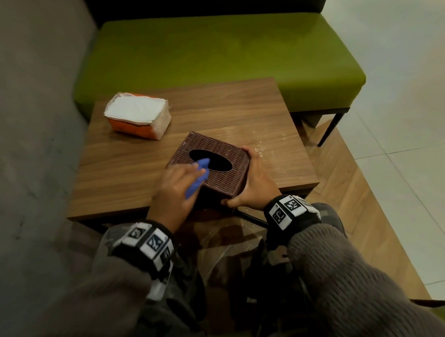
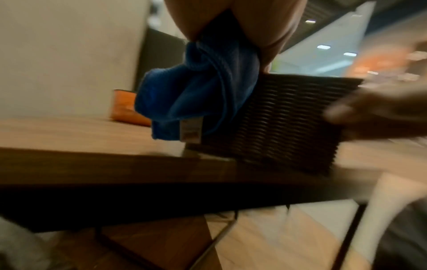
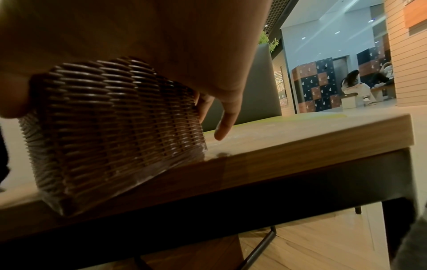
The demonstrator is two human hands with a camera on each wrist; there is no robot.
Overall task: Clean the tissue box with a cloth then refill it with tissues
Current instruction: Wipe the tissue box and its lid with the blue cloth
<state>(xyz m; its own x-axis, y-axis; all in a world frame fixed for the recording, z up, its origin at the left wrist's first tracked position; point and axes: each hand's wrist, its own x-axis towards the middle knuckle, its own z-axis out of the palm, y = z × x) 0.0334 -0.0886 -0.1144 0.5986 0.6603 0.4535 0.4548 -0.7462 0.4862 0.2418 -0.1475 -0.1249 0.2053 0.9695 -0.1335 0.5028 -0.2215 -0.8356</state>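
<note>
A brown woven tissue box (image 1: pixel 221 150) (image 2: pixel 277 124) (image 3: pixel 110 127) with a dark oval slot on top sits near the front edge of the wooden table (image 1: pixel 123 173). My left hand (image 1: pixel 175 188) grips a bunched blue cloth (image 1: pixel 199 177) (image 2: pixel 198 91) and presses it on the box's top at the near left of the slot. My right hand (image 1: pixel 254 184) clasps the box's right side, thumb on the near corner, fingers (image 3: pixel 225 118) along the far side. An opened orange pack of white tissues (image 1: pixel 139 115) (image 2: pixel 126 107) lies at the table's back left.
A green bench seat (image 1: pixel 217 53) stands right behind the table, with a grey wall (image 1: pixel 18 121) on the left. White smears mark the table's right part (image 1: pixel 270 141). My knees sit under the front edge. People sit far off (image 3: pixel 355 85).
</note>
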